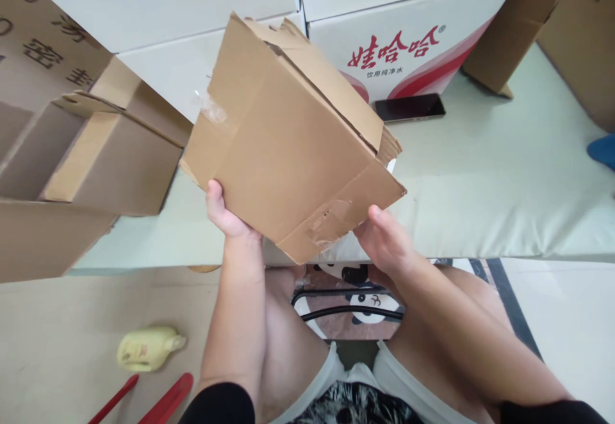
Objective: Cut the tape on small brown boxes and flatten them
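Observation:
A brown cardboard box (293, 148) is held up and tilted above the green-covered surface. Its flaps stick out at the ends, and bits of clear tape cling to its left side and near its lower corner. My left hand (229, 214) grips the lower left edge, thumb on the front and fingers hidden behind. At the lower right corner, my right hand (387, 238) supports the box, its thumb up beside the edge and its other fingers mostly out of sight beneath.
White cartons (408, 52) with red lettering stand behind, a black phone (410, 107) before them. Open cardboard boxes (120, 161) are at left, another cardboard piece (512, 33) at right. A yellow bottle (147, 348) lies on the floor near red bars (168, 398).

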`<act>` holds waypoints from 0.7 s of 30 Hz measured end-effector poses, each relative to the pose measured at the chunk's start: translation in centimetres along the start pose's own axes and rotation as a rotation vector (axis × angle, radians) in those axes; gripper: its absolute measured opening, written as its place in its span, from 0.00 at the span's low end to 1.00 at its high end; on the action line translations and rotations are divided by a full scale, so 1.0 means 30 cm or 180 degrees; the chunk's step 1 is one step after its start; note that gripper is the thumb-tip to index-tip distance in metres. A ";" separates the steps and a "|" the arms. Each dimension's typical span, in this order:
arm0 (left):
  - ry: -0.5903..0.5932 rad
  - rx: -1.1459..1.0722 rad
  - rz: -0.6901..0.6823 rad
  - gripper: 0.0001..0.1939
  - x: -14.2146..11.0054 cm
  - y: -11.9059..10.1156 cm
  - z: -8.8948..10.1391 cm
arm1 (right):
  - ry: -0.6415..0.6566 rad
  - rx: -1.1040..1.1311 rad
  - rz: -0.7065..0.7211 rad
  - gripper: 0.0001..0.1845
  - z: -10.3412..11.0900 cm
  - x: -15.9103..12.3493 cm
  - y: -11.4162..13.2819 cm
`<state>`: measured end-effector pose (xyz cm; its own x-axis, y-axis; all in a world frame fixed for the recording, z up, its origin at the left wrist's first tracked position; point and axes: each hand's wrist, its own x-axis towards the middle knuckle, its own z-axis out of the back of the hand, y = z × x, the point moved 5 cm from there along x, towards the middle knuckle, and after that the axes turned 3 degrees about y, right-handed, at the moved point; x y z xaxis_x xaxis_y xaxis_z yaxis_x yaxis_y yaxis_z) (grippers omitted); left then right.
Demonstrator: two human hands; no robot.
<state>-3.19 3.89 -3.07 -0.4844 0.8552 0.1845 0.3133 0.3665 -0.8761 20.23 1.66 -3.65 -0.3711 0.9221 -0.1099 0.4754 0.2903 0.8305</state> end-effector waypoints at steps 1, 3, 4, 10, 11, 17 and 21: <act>-0.0004 0.0018 -0.0002 0.30 0.001 -0.001 0.001 | 0.0021 -0.0044 0.0008 0.40 0.004 0.000 -0.005; -0.0023 0.0001 -0.0026 0.29 0.003 -0.002 0.001 | 0.0076 -0.0152 0.0054 0.37 0.012 0.001 -0.015; -0.0037 -0.0010 -0.0037 0.29 0.004 -0.002 0.001 | 0.0094 -0.0224 0.0077 0.36 0.017 0.003 -0.019; -0.0130 -0.0129 -0.0148 0.26 0.009 -0.006 0.007 | 0.0043 -0.0671 0.0144 0.34 0.041 0.022 0.004; -0.0132 -0.0173 -0.0183 0.26 0.011 -0.007 0.009 | 0.0071 -0.0688 0.0171 0.34 0.040 0.025 0.012; -0.0094 -0.0329 -0.0213 0.22 0.014 -0.003 0.012 | -0.0044 -0.0492 0.0398 0.35 0.044 0.027 0.041; 0.0060 -0.0418 -0.0222 0.22 0.013 -0.002 0.006 | -0.0296 -0.0316 0.0551 0.45 0.053 0.025 0.072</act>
<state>-3.54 4.14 -3.00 -0.4936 0.8323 0.2523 0.3844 0.4690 -0.7952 22.23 3.40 -2.80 -0.2133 0.9770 -0.0072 0.4429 0.1033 0.8906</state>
